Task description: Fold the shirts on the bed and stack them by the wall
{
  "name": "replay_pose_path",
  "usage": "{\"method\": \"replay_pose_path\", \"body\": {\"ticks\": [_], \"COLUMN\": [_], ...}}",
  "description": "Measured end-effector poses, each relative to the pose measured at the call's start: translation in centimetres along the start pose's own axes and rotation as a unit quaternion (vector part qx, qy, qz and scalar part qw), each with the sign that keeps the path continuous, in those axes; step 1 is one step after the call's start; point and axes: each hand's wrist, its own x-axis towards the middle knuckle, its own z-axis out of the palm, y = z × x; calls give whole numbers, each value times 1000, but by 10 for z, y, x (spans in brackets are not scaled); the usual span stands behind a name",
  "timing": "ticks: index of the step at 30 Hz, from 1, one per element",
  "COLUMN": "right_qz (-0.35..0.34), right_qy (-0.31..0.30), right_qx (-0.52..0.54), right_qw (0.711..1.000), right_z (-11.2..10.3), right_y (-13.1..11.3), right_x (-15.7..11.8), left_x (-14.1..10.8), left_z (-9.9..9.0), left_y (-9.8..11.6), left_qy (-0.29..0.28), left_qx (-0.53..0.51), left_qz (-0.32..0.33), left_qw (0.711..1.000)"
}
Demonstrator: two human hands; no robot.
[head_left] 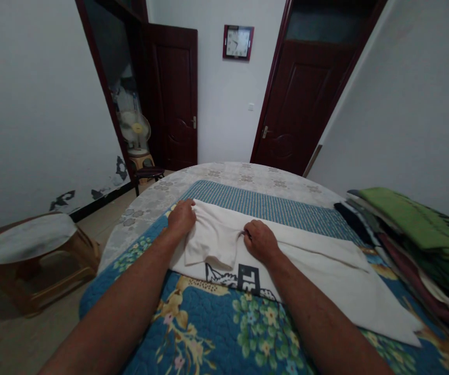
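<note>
A white T-shirt (pixel 337 276) lies across a blue floral quilted cloth (pixel 204 333), partly folded lengthwise. A dark printed drawing with letters shows along its near edge. My left hand (pixel 182 219) is closed on the shirt's far left corner, fingertips curled over the edge. To its right, my right hand (pixel 261 242) pinches the cloth near the end of a short sleeve (pixel 212 237), which is turned back over the body of the shirt. Small creases run between the two hands. The right thumb is partly hidden.
A stack of folded clothes (pixel 411 224), green on top, stands on the right. The round table (pixel 130 219) has a patterned cover. A stool (pixel 29 245) stands at the left on the floor. Beyond are a fan (pixel 134 127), two dark red doors and a wall clock (pixel 238 41).
</note>
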Motion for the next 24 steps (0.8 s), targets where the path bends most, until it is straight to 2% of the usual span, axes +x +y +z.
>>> {"method": "replay_pose_path", "body": {"ticks": [3,4,6,9,13,15,19,22,24], "right_qz": [-3,-6,-19,-28,36,82,197,269,292], "right_qy": [1,-1,-16,-59,-78,-57,-25,-29,-31], "right_qx": [-26,-35,-47,-42,-12,7,3,-32,-34], "right_qw": [1000,999,999,997,996,995,980,962,955], "right_z": [-6,-8,-13,-16,-13,-13,-18,-22,-23], "right_y": [-3,-5,-7,-7,-5,-2,14,29,40], "right_x": [1,2,1,2,4,7,8,-3,-15], "left_x": [0,0,0,-2,-6,-8,-8,-7,-7], "left_z": [0,4,16,45,76,80,76,74,73], "left_y": [24,34,51,65,63,60,61,63,62], "left_qy": [9,-4,-51,-111,-114,-121,-146,-154,-153], "left_qx": [-27,-37,-40,9,104,138,164,166,157], "left_qz": [164,213,263,257,271,267,208,184,181], "left_qw": [986,976,963,960,950,946,953,956,959]}}
